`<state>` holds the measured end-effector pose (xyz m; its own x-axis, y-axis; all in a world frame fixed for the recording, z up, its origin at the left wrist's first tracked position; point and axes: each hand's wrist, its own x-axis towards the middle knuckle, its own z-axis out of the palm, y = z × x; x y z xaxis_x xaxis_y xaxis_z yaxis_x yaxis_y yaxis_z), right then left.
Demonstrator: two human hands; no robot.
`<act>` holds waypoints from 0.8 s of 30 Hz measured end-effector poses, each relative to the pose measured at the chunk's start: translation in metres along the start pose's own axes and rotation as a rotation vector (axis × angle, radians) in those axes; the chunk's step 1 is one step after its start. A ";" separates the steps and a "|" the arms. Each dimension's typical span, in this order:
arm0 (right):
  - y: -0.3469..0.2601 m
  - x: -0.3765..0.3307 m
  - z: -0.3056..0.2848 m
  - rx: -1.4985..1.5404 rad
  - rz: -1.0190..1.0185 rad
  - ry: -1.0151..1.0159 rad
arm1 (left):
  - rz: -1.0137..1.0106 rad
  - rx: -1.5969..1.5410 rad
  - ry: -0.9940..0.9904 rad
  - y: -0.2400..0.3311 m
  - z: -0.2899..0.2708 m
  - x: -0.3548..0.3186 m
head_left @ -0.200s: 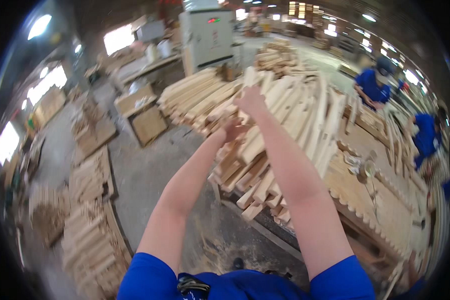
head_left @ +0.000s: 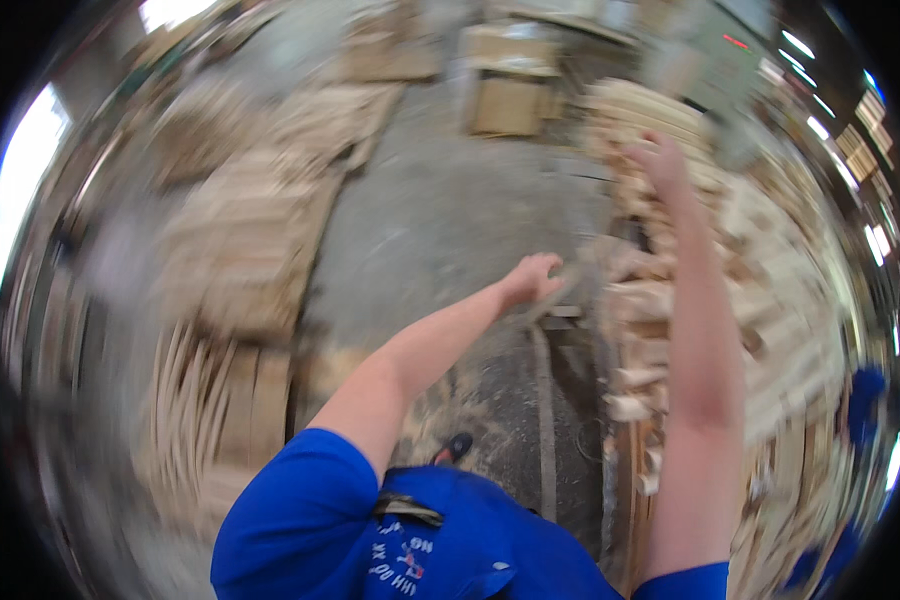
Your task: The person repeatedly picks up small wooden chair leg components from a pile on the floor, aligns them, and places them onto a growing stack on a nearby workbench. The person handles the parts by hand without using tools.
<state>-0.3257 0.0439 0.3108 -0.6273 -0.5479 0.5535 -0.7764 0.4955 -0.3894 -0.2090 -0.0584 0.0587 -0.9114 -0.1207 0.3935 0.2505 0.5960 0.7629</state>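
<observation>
My left hand (head_left: 533, 279) hangs over the floor, just left of the wood pile. Its fingers are loosely curled and apart, and nothing shows in them. My right hand (head_left: 657, 160) is stretched far forward, in front of a stack of pale wooden bars (head_left: 650, 100). Motion blur smears its fingers, so I cannot tell whether it grips or touches a bar. Beneath my right forearm spreads a large pile of pale wooden pieces (head_left: 785, 300), their ends facing left.
Rows of stacked wooden parts (head_left: 235, 235) stand on the left. A box (head_left: 507, 105) sits ahead on the grey floor (head_left: 410, 200). A pale cabinet (head_left: 705, 55) stands at the far right. Blue clothing (head_left: 863, 400) of another person shows at the right edge.
The view has swung left, so the wood pile now lies to the right. My left hand has come away from the pile and moved apart from my right hand.
</observation>
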 end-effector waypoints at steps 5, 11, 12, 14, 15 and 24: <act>-0.188 -0.054 0.172 0.545 0.045 -0.649 | -1.139 0.190 0.018 -0.110 -0.111 -0.373; -0.290 -0.232 0.371 0.451 -0.024 -1.311 | -2.043 0.206 0.287 0.019 -0.121 -0.806; -0.304 -0.275 0.394 0.393 -0.026 -1.387 | -2.145 0.172 0.341 0.049 -0.115 -0.847; -0.325 -0.358 0.435 0.338 -0.118 -1.532 | -2.198 0.166 0.479 0.100 -0.108 -0.913; -0.338 -0.398 0.447 0.296 -0.172 -1.620 | -2.204 0.149 0.421 0.122 -0.103 -0.938; -0.482 -0.638 0.501 0.021 -0.553 -2.077 | -2.057 -0.900 1.807 0.084 -0.030 -0.981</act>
<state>0.4187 -0.1830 -0.2236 0.4724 -0.3573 -0.8057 -0.8467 0.0699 -0.5275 0.7156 0.0858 -0.2477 0.4733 -0.0249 -0.8805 0.4489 -0.8533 0.2654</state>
